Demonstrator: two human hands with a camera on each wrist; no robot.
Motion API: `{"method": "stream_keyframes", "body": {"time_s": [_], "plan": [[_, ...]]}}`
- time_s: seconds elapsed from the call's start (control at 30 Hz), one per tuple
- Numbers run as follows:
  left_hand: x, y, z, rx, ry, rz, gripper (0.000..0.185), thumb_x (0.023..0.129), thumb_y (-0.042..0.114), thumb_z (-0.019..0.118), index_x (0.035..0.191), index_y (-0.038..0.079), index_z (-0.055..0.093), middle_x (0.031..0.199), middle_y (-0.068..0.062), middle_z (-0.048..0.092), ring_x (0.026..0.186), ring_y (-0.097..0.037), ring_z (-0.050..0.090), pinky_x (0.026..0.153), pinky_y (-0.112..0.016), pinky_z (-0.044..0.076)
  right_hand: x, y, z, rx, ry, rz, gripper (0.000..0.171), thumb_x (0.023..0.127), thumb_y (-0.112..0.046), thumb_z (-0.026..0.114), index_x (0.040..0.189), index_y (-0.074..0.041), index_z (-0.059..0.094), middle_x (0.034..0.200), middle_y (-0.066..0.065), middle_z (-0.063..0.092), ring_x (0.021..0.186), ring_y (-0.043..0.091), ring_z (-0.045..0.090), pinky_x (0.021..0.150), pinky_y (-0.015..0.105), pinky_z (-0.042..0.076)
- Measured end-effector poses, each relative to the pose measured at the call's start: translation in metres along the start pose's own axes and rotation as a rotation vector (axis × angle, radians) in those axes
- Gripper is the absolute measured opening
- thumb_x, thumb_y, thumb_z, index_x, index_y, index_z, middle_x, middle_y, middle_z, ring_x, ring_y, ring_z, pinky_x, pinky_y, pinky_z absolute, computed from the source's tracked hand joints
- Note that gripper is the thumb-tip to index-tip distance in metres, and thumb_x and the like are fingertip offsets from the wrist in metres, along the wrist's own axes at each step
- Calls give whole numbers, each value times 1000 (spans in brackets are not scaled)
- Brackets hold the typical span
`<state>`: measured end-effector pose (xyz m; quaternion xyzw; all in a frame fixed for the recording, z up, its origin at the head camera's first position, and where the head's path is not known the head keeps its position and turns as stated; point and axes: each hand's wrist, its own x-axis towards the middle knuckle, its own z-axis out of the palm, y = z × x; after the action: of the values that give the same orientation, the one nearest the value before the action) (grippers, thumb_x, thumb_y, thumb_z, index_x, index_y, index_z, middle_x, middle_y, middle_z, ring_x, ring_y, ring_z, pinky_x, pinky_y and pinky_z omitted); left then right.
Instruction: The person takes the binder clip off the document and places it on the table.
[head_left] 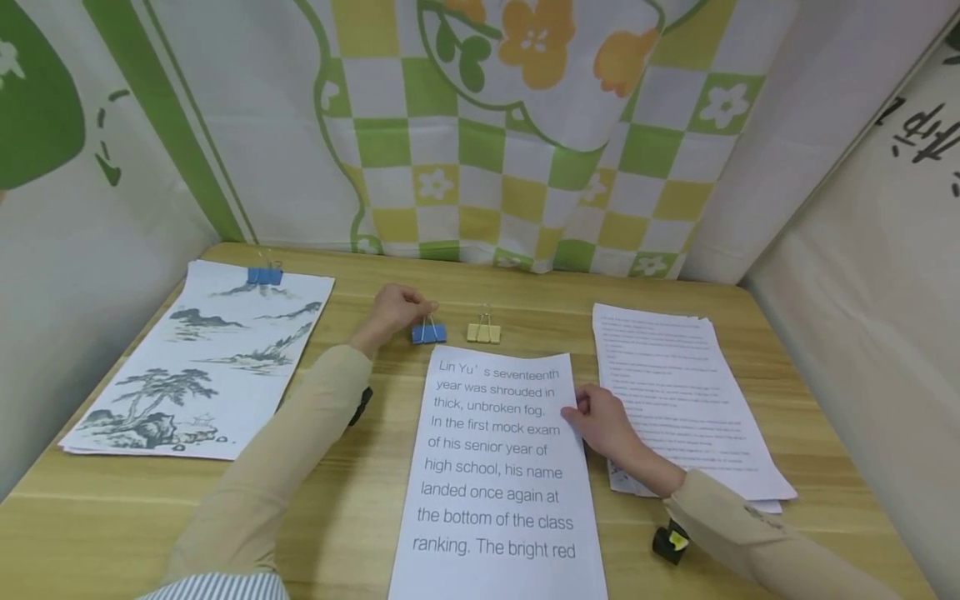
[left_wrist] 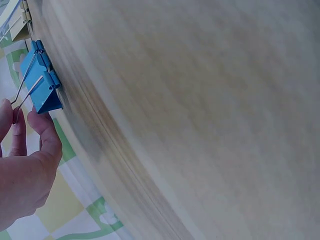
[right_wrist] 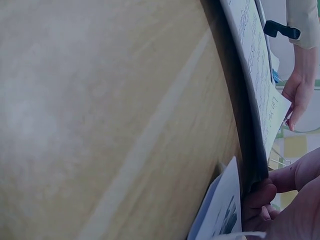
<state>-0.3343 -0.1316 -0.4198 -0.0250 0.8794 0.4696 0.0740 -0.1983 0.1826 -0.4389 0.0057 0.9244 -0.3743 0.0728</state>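
Note:
My left hand (head_left: 397,308) pinches the wire handles of a blue binder clip (head_left: 429,334) at the back of the table. In the left wrist view the fingers are at the handle ends of the blue clip (left_wrist: 41,80). Just right of it stands a yellow binder clip (head_left: 483,333). A large-print sheet of paper (head_left: 495,467) lies in front of both clips. With thumb and fingers, my right hand (head_left: 603,421) holds the right edge of that paper. The right wrist view shows the edge of the printed paper (right_wrist: 250,60) raised above the table beside the right hand (right_wrist: 295,200).
At the left lies a stack of ink-landscape prints (head_left: 202,358) with another blue binder clip (head_left: 265,276) on its top edge. A stack of small-print pages (head_left: 667,392) lies at the right, partly behind the right wrist. A patterned curtain (head_left: 525,183) hangs behind the table (head_left: 337,517).

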Motion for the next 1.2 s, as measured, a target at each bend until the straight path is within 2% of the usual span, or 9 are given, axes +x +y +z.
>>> {"method": "stream_keyframes", "body": {"time_s": [0.23,0.43,0.6,0.87,1.2], "plan": [[-2,2,-1,5,-7,12,29,90,25,65,98,-2,68,92,-13,69,77,-16,60,62,-18,45,2,2,2,-23,7,-5,25,87,-10,63,106,5,60,77,8,57,64,14,50,54,23,41],[-5,3,-1,-2,2,35,25,89,25,66,90,0,69,87,-12,69,75,-16,60,64,-22,46,1,3,2,-32,4,-3,25,87,-11,63,106,5,59,78,8,57,64,14,50,54,23,41],[-3,2,0,28,0,35,28,90,26,65,97,-2,68,90,-12,68,80,-18,60,63,-20,43,2,2,3,-49,10,0,26,87,-12,64,107,4,60,78,8,56,64,14,50,54,24,40],[-4,2,-1,30,7,46,28,90,25,65,97,-2,67,92,-14,67,82,-21,61,64,-20,44,2,2,4,-65,13,-2,29,86,-14,65,109,3,58,78,7,53,63,15,48,52,24,39],[-1,-2,-2,-29,33,54,29,89,24,66,100,-3,65,88,-8,65,80,-20,62,65,-20,46,3,2,3,-75,10,-28,31,86,-14,66,110,4,56,78,7,53,63,15,48,53,24,39]]}}
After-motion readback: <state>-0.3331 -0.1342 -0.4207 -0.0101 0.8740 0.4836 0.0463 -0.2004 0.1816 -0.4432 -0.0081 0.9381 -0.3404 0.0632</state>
